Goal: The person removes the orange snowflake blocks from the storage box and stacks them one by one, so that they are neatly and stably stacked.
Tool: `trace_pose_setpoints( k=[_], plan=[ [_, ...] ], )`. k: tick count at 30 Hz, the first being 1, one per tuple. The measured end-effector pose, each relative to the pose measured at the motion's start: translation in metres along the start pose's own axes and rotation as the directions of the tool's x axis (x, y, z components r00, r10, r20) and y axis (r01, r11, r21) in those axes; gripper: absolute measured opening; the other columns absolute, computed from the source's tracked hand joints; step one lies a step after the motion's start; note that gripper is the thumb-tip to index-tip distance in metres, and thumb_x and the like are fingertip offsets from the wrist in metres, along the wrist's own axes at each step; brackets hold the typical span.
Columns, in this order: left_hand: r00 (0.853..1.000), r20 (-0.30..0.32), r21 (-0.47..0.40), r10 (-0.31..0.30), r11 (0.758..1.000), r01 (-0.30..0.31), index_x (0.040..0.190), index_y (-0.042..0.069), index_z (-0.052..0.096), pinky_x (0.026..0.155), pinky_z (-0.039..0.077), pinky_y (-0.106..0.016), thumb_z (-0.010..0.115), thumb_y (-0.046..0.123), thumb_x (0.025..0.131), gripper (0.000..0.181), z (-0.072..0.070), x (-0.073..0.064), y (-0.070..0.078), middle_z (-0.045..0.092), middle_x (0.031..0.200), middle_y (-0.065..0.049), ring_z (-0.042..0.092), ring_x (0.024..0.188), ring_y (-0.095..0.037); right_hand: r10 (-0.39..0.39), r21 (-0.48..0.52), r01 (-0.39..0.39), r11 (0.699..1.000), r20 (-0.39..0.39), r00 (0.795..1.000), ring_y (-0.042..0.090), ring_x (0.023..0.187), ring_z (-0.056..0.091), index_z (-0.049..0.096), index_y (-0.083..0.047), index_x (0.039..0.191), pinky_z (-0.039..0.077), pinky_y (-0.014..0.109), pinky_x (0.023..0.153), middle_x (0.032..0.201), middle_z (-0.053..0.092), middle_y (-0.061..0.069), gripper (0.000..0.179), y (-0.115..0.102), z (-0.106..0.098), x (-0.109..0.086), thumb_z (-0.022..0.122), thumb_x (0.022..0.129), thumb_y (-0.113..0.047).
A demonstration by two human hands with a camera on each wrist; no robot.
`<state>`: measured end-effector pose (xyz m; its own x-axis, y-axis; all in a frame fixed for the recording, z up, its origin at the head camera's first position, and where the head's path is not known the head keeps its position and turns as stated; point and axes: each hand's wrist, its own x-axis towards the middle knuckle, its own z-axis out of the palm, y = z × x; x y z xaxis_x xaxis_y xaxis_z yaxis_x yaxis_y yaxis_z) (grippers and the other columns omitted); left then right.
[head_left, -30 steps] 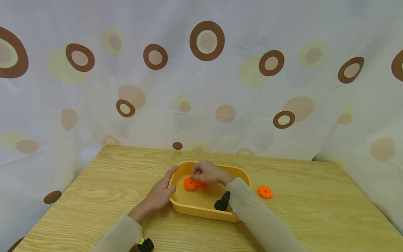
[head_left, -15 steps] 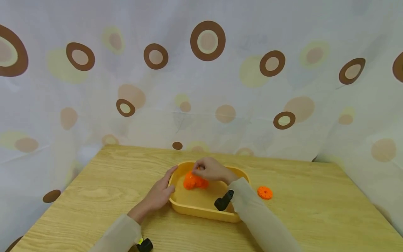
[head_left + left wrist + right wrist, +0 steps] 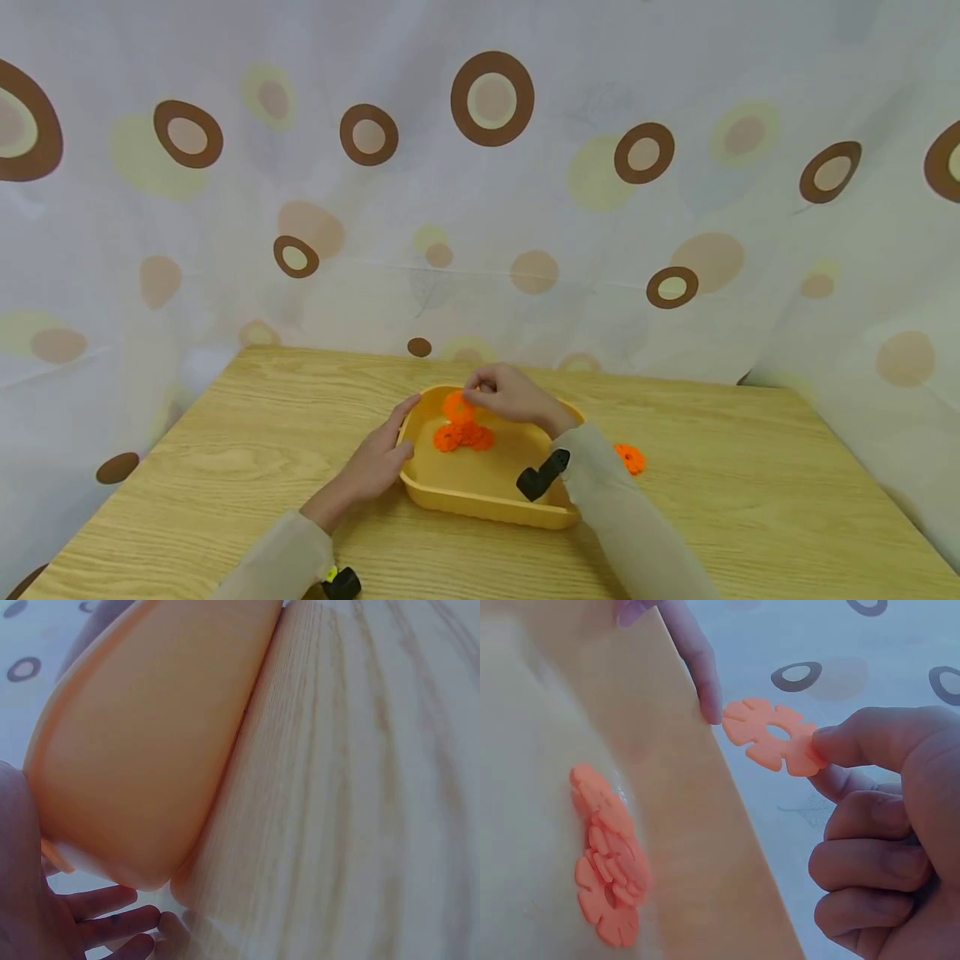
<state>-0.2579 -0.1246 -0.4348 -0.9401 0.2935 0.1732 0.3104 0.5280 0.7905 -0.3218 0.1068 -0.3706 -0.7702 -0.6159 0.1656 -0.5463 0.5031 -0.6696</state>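
Note:
My right hand (image 3: pixel 517 394) pinches an orange snowflake disc (image 3: pixel 772 735), a flat notched ring, between thumb and index finger, its other fingers curled in. The disc is raised over the far left part of a yellow plastic tray (image 3: pixel 487 503). Below it, several more orange discs (image 3: pixel 607 847) lie overlapping on the tray floor. My left hand (image 3: pixel 377 458) holds the tray's left end, thumb over the rim and index finger along the outer wall. In the left wrist view its other fingers (image 3: pixel 112 926) stretch out beside the tray's outer wall.
One more orange disc (image 3: pixel 630 458) lies on the wooden table (image 3: pixel 750 500) right of the tray, partly behind the right sleeve. A patterned cloth (image 3: pixel 480 208) hangs behind the table's far edge. Black cameras sit at both wrists.
My right hand has lifted a disc up from the pile and shifted slightly right and away, leaving the others on the tray floor. The left hand stays at the tray's end.

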Motion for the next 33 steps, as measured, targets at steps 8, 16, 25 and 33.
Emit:
trace_pose_setpoints(
  k=[8, 16, 25, 33],
  plan=[
    [1.0, -0.006, 0.005, -0.006, 1.0, 0.006, 0.152, 0.012, 0.027, 0.1, 0.039, -0.05, 0.042, 0.006, 0.086, 0.068, 0.002, 0.0, 0.0, 0.043, 0.146, -0.019, 0.053, 0.111, -0.026, 0.016, 0.004, -0.015, 1.0, -0.032, 0.999, 0.009, 0.048, 0.031, 0.071, -0.006, 0.094, 0.034, 0.022, 0.055, 0.053, 0.039, -0.005, 0.017, 0.003, -0.006, -0.005, 0.057, 0.095, -0.015],
    [1.0, -0.01, 0.013, 0.002, 1.0, -0.002, 0.152, 0.011, 0.027, 0.106, 0.034, -0.054, 0.042, 0.005, 0.086, 0.067, 0.002, 0.0, -0.001, 0.041, 0.148, -0.019, 0.048, 0.125, -0.031, 0.04, 0.004, -0.04, 0.999, -0.046, 0.998, 0.01, 0.049, 0.032, 0.07, -0.005, 0.095, 0.034, 0.023, 0.056, 0.056, 0.042, -0.004, 0.019, 0.002, -0.014, -0.012, 0.055, 0.096, -0.016],
    [1.0, -0.014, -0.013, -0.011, 1.0, 0.011, 0.152, 0.012, 0.027, 0.102, 0.038, -0.051, 0.042, 0.004, 0.087, 0.066, 0.005, -0.001, -0.001, 0.041, 0.148, -0.019, 0.051, 0.117, -0.027, 0.064, 0.022, -0.062, 0.998, -0.092, 0.994, 0.011, 0.05, 0.033, 0.07, -0.004, 0.094, 0.036, 0.025, 0.056, 0.059, 0.047, -0.001, 0.019, 0.008, -0.025, -0.023, 0.056, 0.096, -0.016],
    [1.0, -0.019, -0.001, 0.004, 1.0, -0.004, 0.151, 0.011, 0.028, 0.101, 0.039, -0.05, 0.042, 0.005, 0.087, 0.066, 0.003, 0.001, -0.001, 0.044, 0.146, -0.019, 0.054, 0.112, -0.026, 0.08, 0.016, -0.079, 0.997, -0.104, 0.991, 0.008, 0.048, 0.031, 0.069, -0.004, 0.093, 0.035, 0.024, 0.055, 0.056, 0.041, -0.004, 0.019, 0.013, -0.032, -0.036, 0.056, 0.096, -0.018]
  ],
)
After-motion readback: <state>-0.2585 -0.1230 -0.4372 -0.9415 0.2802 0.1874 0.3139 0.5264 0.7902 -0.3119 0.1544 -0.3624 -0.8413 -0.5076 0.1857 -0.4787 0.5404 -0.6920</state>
